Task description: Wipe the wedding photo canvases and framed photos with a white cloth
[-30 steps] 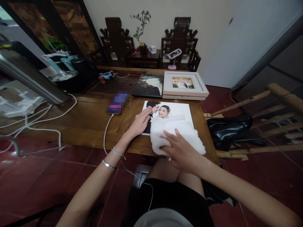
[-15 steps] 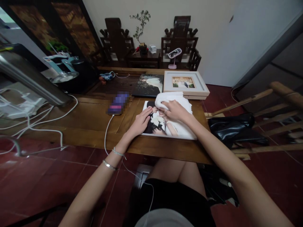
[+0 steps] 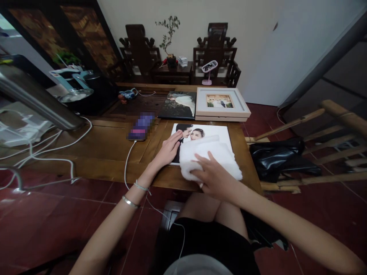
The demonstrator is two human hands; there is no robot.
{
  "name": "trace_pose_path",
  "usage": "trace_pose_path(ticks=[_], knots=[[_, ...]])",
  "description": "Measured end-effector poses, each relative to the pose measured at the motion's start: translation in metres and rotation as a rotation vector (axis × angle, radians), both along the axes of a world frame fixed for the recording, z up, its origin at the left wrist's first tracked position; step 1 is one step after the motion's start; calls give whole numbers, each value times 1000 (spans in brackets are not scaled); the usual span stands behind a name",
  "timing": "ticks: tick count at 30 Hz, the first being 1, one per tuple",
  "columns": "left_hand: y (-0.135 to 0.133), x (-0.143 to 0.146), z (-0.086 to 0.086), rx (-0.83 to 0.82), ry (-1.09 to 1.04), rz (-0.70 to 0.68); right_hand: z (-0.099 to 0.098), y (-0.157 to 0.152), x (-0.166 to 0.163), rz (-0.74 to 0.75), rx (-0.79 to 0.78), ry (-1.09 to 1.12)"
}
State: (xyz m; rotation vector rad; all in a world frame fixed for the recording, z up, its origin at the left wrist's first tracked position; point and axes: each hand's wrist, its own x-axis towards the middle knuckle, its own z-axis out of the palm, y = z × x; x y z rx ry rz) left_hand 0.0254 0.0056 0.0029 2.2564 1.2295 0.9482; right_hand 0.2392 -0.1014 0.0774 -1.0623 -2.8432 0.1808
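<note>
A large photo print [image 3: 206,131] lies flat on the wooden table [image 3: 109,145] in front of me. My left hand [image 3: 169,149] rests flat on the print's left edge, fingers stretched out. My right hand [image 3: 213,177] presses a fluffy white cloth [image 3: 209,154] onto the print's near half, fingers wrapped over the cloth. The cloth hides the lower part of the picture.
A framed photo [image 3: 220,103] and a dark photo album [image 3: 179,105] lie at the table's far side. A phone [image 3: 140,126] on a white charging cable [image 3: 127,160] lies left of the print. A black bag [image 3: 281,158] sits on bamboo furniture at right. Cables trail at left.
My right hand drew the cloth from the print's far edge back to its near edge, after pushing it away earlier. My left hand stayed put.
</note>
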Motion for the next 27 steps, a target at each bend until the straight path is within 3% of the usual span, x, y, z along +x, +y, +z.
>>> trace_pose_path(ticks=[2,5,13,16,19,23,27], knots=[[-1,0,2,1,5,-9,4,-12,3,45,-34,-18],[-1,0,3,8,10,-21,7,-5,8,19,-41,-15],[0,0,1,17,-7,-17,0,92,15,-267,102,63],[-4,2,7,24,-38,-7,-2,112,4,-324,130,54],[-9,4,15,62,-129,53,-5,110,-17,-265,144,34],[-13,3,21,92,-303,115,-8,84,-41,-70,114,3],[-14,1,21,70,-367,130,-6,55,-38,112,67,1]])
